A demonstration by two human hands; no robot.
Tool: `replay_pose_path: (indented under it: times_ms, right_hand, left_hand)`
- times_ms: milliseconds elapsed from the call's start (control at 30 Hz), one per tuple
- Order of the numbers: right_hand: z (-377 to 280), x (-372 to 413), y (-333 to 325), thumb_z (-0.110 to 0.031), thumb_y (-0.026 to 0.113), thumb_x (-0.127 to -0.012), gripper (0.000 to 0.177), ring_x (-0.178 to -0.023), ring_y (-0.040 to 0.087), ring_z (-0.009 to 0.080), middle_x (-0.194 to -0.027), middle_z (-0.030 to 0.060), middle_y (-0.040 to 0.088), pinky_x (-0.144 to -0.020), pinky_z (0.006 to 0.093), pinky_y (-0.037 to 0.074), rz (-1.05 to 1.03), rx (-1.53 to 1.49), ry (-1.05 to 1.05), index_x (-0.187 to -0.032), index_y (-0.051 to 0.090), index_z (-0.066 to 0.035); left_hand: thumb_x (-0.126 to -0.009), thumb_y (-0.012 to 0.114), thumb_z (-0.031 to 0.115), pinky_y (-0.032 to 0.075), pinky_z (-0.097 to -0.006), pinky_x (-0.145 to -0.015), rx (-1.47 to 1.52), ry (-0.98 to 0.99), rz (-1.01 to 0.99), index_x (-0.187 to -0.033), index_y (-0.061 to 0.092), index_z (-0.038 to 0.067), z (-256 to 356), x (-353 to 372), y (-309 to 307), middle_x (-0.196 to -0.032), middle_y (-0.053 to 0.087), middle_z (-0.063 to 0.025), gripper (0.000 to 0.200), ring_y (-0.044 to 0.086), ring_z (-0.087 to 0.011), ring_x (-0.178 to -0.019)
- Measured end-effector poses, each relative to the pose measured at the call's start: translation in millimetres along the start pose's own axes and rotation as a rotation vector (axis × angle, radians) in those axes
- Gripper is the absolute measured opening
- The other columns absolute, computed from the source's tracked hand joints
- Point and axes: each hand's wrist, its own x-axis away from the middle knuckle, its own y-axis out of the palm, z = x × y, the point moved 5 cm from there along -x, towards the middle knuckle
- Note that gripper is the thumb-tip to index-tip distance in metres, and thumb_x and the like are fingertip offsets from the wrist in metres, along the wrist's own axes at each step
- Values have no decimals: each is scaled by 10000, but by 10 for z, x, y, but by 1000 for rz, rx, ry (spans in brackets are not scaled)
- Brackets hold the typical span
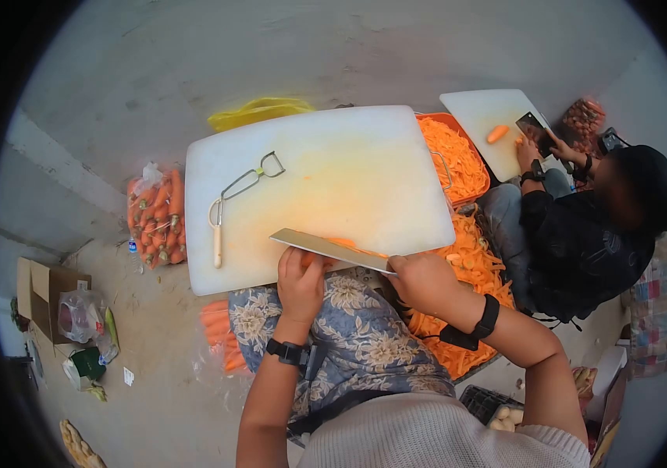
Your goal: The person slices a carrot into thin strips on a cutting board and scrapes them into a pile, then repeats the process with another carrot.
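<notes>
My right hand (429, 282) is closed round the handle of a wide-bladed kitchen knife (329, 249), low on a large white cutting board (349, 171). The blade points left across the board's near edge. Close against its near side, my left hand (300, 285) has its fingers curled on a carrot (309, 260), mostly hidden by the fingers and blade. Orange carrot pieces (355, 245) show just beyond the blade. Farther left on the board lie a wire-framed peeler (261, 171) and a tool with a pale handle (218, 246).
Shredded carrot fills an orange tray (480, 152) and lies in a heap (474, 273) at right. Bagged carrots (160, 218) stand left of the board. A co-worker (591, 226) at right holds a dark blade over another white board (478, 101). A cardboard box (40, 300) sits far left.
</notes>
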Motion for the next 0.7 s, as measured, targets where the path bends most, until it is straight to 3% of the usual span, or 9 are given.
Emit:
replay_pose_path:
  times_ms: [300,467,700]
  right_hand:
    - [46,108,-214,-280,638,-860,266,-566,633,336,-632,166,627,-506,436,495,-155,82,38,-782,622,-25]
    - [67,-10,-178,-246,648,-875,213,-562,618,344,-613,155,610,-533,436,488,-178,120,30,-823,635,-39]
    - [80,-296,35,-178,619,-837,172,-584,641,342,-638,167,631,-546,440,514,-294,130,13,-810,608,-8]
  left_hand:
    - [-686,754,32,467,-447,-899,120,5,7,-1064,694,63,-103,29,37,-1169,577,-129,384,552,-360,-1069]
    - [-672,788,88,511,-373,-874,86,-8,20,-1013,735,112,-100,7,30,-1106,613,-71,346,576,-285,-1069]
    - [-651,800,74,514,-361,-880,137,-5,34,-1047,737,129,-93,-14,11,-1087,607,-59,405,583,-278,-1060]
